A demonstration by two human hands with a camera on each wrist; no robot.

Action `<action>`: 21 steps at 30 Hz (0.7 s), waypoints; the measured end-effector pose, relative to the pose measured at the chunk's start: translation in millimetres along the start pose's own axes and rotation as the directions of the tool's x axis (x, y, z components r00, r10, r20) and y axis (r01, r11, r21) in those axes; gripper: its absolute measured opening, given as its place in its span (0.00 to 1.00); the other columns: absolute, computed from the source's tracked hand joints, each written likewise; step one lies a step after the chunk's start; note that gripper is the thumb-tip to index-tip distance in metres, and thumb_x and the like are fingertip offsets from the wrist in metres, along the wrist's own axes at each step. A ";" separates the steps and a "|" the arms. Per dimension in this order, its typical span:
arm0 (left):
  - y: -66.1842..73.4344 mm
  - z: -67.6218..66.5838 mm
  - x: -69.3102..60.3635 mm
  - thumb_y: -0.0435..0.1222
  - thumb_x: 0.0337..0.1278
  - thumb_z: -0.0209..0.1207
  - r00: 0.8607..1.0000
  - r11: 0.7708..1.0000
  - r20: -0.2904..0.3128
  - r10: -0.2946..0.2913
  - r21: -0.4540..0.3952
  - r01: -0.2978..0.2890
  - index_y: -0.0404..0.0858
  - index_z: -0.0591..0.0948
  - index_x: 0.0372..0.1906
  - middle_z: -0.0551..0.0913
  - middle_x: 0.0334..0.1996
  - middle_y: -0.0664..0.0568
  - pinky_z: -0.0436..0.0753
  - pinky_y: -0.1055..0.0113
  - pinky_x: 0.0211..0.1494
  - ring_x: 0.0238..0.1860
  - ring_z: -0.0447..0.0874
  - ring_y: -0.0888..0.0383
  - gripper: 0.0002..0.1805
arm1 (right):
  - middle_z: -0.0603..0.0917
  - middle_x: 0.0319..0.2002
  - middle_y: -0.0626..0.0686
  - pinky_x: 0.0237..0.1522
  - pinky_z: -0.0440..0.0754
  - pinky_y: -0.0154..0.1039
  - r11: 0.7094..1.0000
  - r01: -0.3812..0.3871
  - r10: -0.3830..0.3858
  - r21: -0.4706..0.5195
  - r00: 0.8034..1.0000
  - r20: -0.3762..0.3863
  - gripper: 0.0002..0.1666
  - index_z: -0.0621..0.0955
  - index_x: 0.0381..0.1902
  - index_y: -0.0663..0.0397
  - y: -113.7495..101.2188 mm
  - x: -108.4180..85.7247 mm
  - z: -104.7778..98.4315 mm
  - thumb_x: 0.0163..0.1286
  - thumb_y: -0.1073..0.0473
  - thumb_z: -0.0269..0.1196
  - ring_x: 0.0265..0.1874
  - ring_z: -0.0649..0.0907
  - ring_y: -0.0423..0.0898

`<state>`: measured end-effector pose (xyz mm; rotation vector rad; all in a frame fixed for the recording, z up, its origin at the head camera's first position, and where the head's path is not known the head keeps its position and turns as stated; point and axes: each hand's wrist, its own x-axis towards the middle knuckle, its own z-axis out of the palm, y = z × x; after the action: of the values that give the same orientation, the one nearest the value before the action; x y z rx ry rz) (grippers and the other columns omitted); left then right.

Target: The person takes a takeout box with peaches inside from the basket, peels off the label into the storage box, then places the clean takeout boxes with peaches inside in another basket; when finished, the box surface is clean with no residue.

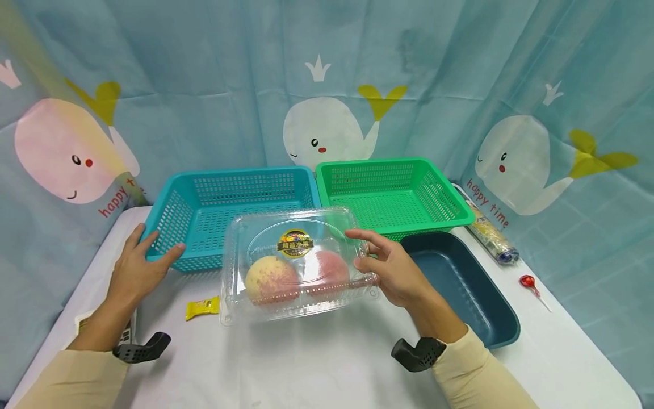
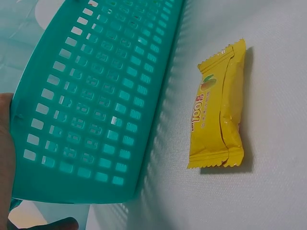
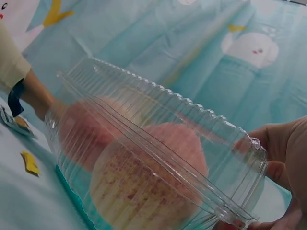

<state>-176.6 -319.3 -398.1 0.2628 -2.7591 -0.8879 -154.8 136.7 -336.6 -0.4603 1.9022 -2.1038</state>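
A clear plastic clamshell box [image 1: 296, 267] holds two peaches, one yellowish [image 1: 271, 278] and one pink [image 1: 328, 271], under a black and gold label. My right hand [image 1: 395, 267] grips its right end, holding it tilted above the table in front of the baskets. At the near left corner of the blue basket [image 1: 174, 182], my left hand [image 1: 134, 270] rests with spread fingers against the rim. A yellow wrapped snack [image 2: 218, 110] lies on the table beside that basket. The right wrist view shows the peaches [image 3: 144, 182] through the box's ribbed side.
Right of the blue basket stands a green basket [image 1: 449, 207]. Nearer on the right is a dark blue tub [image 1: 475, 284]. A long wrapped package [image 1: 490, 233] and a red lollipop [image 1: 528, 282] lie beyond it. Another package [image 1: 128, 332] is partly hidden under my left forearm.
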 end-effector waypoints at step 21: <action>-1.6 -0.5 0.6 0.60 0.64 0.51 1.000 1.000 0.010 -0.011 -0.004 0.011 0.29 0.51 0.74 0.35 0.76 0.40 0.51 0.25 0.59 0.69 0.38 0.26 0.48 | 0.65 0.41 0.60 0.25 0.71 0.28 0.999 0.031 -0.031 0.030 0.999 0.008 0.31 0.68 0.64 0.70 44.1 -37.9 -15.7 0.63 0.74 0.60 0.30 0.71 0.42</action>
<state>-176.9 -321.0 -398.6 0.2742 -2.7677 -0.9003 -127.2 161.6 -383.8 -0.4947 1.8682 -2.1431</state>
